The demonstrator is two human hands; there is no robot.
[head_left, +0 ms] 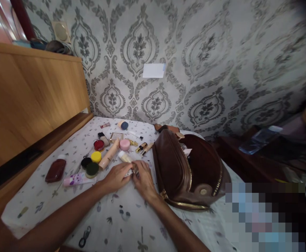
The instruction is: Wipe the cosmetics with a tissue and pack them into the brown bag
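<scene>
My left hand (118,176) and my right hand (144,179) meet low over the patterned sheet (121,217), fingers closed together. Between their fingertips is a small whitish and brownish item, mostly covered, whose kind I cannot make out. Just beyond the fingers lies a cream-coloured tube with a white cap (124,156). To the left of my left hand are a dark green round lid (92,169) and a pink and purple tube (77,179). On the right, close to my right hand, stands a brown leather bag (172,168), its zipped top wide apart with things inside.
Cosmetics lie spread on the sheet: a long peach tube (109,154), a pink jar (124,144), a yellow lid (96,156), a red jar (99,145) and a dark red pouch (55,170). A wooden panel (34,84) borders the left; a wallpapered wall (168,42) rises behind.
</scene>
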